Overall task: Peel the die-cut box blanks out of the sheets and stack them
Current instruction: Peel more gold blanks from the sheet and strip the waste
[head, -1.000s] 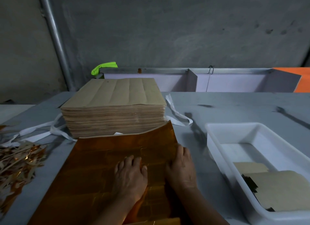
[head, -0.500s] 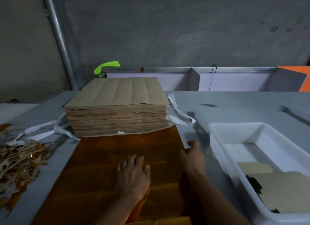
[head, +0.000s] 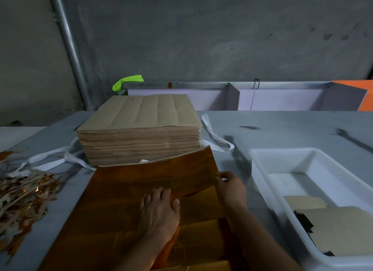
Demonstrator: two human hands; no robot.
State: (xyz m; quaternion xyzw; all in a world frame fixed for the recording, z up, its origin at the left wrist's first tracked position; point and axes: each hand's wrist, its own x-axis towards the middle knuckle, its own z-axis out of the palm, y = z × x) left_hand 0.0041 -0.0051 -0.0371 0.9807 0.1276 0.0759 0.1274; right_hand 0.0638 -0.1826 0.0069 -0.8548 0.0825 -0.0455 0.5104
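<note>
A shiny orange-gold die-cut sheet (head: 125, 192) lies on the grey table in front of me. My left hand (head: 160, 210) presses flat on its middle with straight fingers. My right hand (head: 230, 185) pinches the sheet's right edge, and the far right corner is lifted and curled. Behind the sheet stands a tall stack of brown sheets (head: 141, 133). Brown peeled blanks (head: 341, 228) lie in a white plastic tub (head: 262, 169) at the right.
A heap of gold and brown offcut strips (head: 22, 196) lies at the left. White strapping bands (head: 214, 137) trail around the stack. A partitioned metal rack (head: 234, 95), a green rag (head: 127, 82) and a grey wall are behind.
My right hand slid off the sheet's surface to its right edge and took hold of it; the far right corner has lifted. My left hand stayed pressing.
</note>
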